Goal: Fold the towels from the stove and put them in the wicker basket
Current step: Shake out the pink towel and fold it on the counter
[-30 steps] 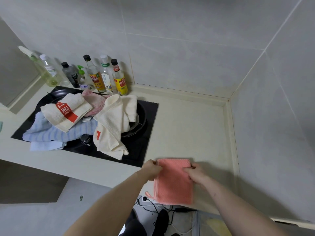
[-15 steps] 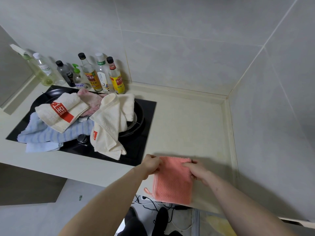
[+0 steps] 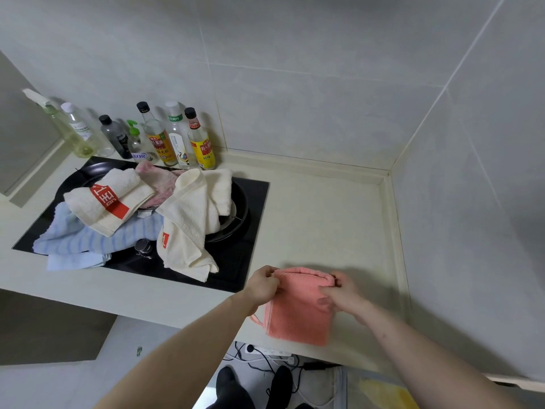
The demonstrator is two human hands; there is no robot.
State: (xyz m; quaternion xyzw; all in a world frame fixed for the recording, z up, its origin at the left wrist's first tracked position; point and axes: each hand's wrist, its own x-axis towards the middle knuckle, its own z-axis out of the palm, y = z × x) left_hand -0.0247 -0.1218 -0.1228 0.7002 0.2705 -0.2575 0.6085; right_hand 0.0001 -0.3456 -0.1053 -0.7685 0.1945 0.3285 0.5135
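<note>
Pink towel (image 3: 298, 308) lies folded on the cream counter (image 3: 318, 219), near edge, right of the stove (image 3: 244, 255); its near end hangs slightly past the counter edge, and a small loop sticks out at its near left corner.

Left hand (image 3: 262, 286) grips the far left corner of the pink towel, fingers curled over the edge. Right hand (image 3: 342, 293) pinches the far right corner, thumb on top of the cloth. Far edge of the towel shows a rolled fold running between the two hands.

On the stove, left of the hands: a heap of unfolded towels. Cream towel with red stripe (image 3: 109, 202) sits on top at the left. Under it, blue striped towel (image 3: 88, 240) spreads toward the near left and overhangs the stove onto the counter. Pale pink towel (image 3: 162, 184) lies at the far side of the heap. Second cream towel (image 3: 191, 222) drapes over the right burner and reaches the near edge of the stove.

Row of bottles (image 3: 165, 137) stands against the tiled wall beyond the stove.

Wicker basket: not in view.

Below the counter edge: cables and a power strip (image 3: 265, 351) on the floor
</note>
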